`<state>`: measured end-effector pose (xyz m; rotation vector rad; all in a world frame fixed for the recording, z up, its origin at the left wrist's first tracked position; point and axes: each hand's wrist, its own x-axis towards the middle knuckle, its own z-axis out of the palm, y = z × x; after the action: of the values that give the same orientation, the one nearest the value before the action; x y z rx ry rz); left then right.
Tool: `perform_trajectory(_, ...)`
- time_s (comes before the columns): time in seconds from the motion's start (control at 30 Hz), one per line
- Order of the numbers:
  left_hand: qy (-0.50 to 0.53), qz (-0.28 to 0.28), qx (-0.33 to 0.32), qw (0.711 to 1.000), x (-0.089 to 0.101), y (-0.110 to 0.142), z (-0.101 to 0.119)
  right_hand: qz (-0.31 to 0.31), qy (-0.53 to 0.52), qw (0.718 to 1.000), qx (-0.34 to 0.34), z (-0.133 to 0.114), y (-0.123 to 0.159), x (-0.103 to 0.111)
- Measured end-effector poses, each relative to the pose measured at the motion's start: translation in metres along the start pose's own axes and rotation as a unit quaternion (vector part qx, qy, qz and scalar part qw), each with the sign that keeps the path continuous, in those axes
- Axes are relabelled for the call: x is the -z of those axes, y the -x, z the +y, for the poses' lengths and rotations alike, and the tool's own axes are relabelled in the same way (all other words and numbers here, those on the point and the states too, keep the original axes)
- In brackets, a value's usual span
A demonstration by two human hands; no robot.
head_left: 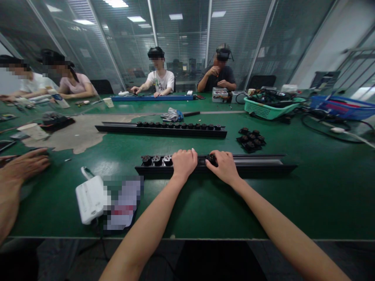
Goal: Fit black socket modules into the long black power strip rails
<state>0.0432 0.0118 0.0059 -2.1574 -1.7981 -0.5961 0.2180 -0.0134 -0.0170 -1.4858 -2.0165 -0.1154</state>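
A long black metal channel (260, 169) lies across the table in front of me. Several black socket-like modules (157, 160) sit in its left part, and the right part shows its bare grey inside. My left hand (184, 163) is closed over the channel near its middle, fingers curled out of sight behind it. My right hand (224, 167) grips a small black socket module (210, 159) in the channel, just right of my left hand. A loose cluster of similar modules (251, 139) lies beyond, to the right. Farther back is a second black channel (164, 130) with a row of modules.
A white power bank (91, 199) and a phone (124, 205) lie at front left. Another person's hand (31, 166) rests at the left. Behind are a grey-blue glove (172, 115), a green basket (263, 110) of cables and a blue basket (345, 107). Several people sit around the table.
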Motion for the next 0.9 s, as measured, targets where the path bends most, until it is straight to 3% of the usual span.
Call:
perform_trajectory(0.5,0.021,-0.039,0.018,0.999,0.0039,-0.0017,0.0004,0.006,-0.016,0.999,0.028,0.003,0.0026,0.0016)
perform_trajectory(0.9,0.123,0.01,-0.002,0.992,0.0036,-0.0015,0.0,0.006,-0.032,0.999,0.018,0.0059,0.003,0.0035)
